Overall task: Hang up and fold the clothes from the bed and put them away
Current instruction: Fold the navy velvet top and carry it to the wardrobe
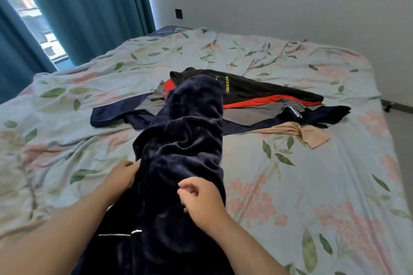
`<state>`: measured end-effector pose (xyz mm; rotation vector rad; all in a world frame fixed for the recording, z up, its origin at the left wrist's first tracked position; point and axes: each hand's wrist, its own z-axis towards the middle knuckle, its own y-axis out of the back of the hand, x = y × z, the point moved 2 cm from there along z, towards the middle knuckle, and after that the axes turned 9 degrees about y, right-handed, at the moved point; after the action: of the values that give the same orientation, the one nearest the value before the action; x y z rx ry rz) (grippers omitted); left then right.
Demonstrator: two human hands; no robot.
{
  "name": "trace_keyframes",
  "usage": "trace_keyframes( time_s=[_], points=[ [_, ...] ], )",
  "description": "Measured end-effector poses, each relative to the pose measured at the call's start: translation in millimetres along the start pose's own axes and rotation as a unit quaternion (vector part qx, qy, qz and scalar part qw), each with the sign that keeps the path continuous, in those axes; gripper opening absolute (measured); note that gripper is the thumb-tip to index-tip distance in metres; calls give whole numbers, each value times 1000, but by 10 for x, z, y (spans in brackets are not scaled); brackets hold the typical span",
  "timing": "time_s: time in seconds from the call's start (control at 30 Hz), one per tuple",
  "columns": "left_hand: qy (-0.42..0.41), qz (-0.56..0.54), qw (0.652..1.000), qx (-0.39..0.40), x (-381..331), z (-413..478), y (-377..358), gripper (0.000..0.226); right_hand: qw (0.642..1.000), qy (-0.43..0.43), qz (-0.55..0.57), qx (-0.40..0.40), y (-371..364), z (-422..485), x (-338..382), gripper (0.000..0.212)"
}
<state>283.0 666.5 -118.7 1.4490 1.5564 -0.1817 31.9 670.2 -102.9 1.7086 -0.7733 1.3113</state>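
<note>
Fabric of the navy garment (185,136) is gripped at lower centre: its edge by the left hand (121,177), its front by the right hand (202,202). Other clothes (257,96) are piled mid-frame on the bed (312,185).

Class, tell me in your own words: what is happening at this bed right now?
A person holds a plush navy garment stretched across the floral bed: the left hand grips its edge, the right hand pinches its front. Behind it lies a heap of other clothes, a black top uppermost, a peach piece beside it.
</note>
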Motion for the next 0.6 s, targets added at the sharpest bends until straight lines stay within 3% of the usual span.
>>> trace_keyframes(
  time_s=[0.03, 0.1, 0.17, 0.2, 0.27, 0.33, 0.47, 0.6],
  points=[
    [-1, -6, 999, 37, 90, -39, -48, 66, 999, 9, -31, -33, 100, 17, -59, 18],
    [-22, -28, 999, 40, 148, -110, -116, 69, 985, 49, -157, -53, 247, 45, -169, 23],
    [-22, -39, 998, 51, 120, -192, -192, 69, 962, 49, -254, -91, 311, 46, -275, 44],
    [-15, -33, 997, 69, 116, -238, -234, 64, 964, 4, -239, -117, 333, 39, -324, 55],
    [8, 10, 995, 101, 186, -317, -262, 56, 980, -133, -88, -118, 343, -13, -422, 68],
    [46, 59, 987, 142, 350, -382, -218, 53, 975, -215, 46, -30, 289, -82, -503, 66],
    [77, 49, 967, 237, 531, -600, -158, 54, 969, -192, 114, 107, 216, -195, -443, 71],
    [36, 1, 982, 186, 328, -866, -130, 39, 976, -139, 136, 99, 270, -215, -187, 67]
  ],
)
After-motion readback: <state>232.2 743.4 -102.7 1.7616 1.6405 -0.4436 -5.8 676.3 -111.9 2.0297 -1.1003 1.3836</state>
